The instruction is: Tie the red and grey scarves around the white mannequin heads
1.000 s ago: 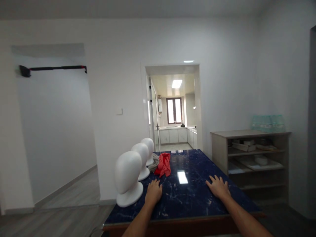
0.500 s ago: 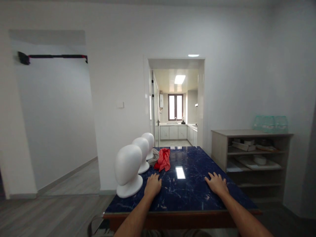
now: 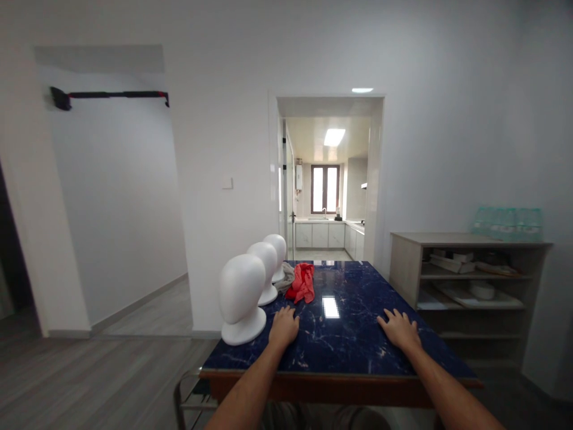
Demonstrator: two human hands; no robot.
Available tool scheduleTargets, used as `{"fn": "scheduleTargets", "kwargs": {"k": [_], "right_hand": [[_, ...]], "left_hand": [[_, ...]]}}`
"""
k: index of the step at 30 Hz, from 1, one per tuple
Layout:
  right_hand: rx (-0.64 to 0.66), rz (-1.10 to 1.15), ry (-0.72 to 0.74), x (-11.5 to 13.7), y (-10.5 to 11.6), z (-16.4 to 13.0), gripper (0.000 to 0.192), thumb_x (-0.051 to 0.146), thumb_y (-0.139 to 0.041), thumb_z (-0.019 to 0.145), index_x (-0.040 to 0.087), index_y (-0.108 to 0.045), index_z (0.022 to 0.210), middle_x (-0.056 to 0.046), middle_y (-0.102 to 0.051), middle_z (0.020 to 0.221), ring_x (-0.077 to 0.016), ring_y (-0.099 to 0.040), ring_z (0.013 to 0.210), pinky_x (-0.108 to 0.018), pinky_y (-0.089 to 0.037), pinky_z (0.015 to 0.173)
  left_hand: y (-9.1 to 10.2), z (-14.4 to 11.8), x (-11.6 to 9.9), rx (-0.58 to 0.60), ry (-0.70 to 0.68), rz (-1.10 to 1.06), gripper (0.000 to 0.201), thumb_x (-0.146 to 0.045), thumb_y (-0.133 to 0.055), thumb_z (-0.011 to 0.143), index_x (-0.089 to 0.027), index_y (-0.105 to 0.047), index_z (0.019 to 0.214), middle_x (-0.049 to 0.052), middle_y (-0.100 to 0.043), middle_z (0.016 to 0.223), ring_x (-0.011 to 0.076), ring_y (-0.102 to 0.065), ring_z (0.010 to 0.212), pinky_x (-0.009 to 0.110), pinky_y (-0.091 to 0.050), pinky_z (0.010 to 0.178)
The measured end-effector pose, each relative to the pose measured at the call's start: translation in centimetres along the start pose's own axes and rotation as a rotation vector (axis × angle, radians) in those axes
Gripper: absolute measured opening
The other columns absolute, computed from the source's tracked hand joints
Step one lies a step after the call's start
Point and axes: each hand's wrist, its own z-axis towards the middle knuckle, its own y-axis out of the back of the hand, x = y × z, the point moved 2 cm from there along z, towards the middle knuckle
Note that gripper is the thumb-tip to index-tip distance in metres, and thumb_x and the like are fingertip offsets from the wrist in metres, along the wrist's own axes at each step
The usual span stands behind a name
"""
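Note:
My left hand (image 3: 283, 327) lies palm down on the dark blue marbled table (image 3: 335, 352), fingers spread and holding nothing. To its left stands the nearest white mannequin head (image 3: 242, 292). Behind that one are a second mannequin head (image 3: 263, 266) and a third mannequin head (image 3: 276, 251), all upright in a row. Just beyond my left fingertips is a crumpled red cloth (image 3: 303, 283), with a grey cloth (image 3: 285, 278) bunched against it. My right hand (image 3: 400, 328) rests flat near the table's right side, fingers apart, touching only the tabletop.
A shelf unit (image 3: 474, 239) stands right of the table, with clear greenish bottles (image 3: 505, 222) on top and a white bowl (image 3: 482, 290) inside. Ahead, a doorway leads to a kitchen (image 3: 326, 234). A metal-framed seat (image 3: 190, 394) is at the lower left.
The whole view has shifted slightly, with the scene now a little farther right and higher. Both hands stay in place on the table; the heads and cloths have not moved.

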Motion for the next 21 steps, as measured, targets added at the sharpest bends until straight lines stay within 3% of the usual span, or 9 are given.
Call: {"fn": "scheduleTargets", "kwargs": {"k": [17, 21], "right_hand": [[-0.003, 0.020, 0.012, -0.09, -0.01, -0.26, 0.073, 0.065, -0.033, 0.104, 0.026, -0.047, 0.164, -0.015, -0.037, 0.171, -0.0442, -0.030, 0.156, -0.066, -0.024, 0.122], [-0.018, 0.014, 0.010, -0.16, -0.27, 0.01, 0.073, 0.065, -0.034, 0.104, 0.025, -0.048, 0.163, -0.014, -0.038, 0.170, -0.0444, -0.032, 0.155, -0.066, -0.025, 0.121]], "left_hand": [[0.16, -0.34, -0.28, 0.014, -0.004, 0.005, 0.055, -0.037, -0.042, 0.105, -0.011, -0.060, 0.150, 0.018, -0.051, 0.163, 0.0366, -0.043, 0.153, 0.052, -0.027, 0.128], [1.02, -0.39, -0.58, -0.016, -0.037, -0.151, 0.048, -0.033, -0.048, 0.103, -0.014, -0.067, 0.143, 0.016, -0.060, 0.155, 0.0327, -0.052, 0.147, 0.046, -0.032, 0.126]]}}
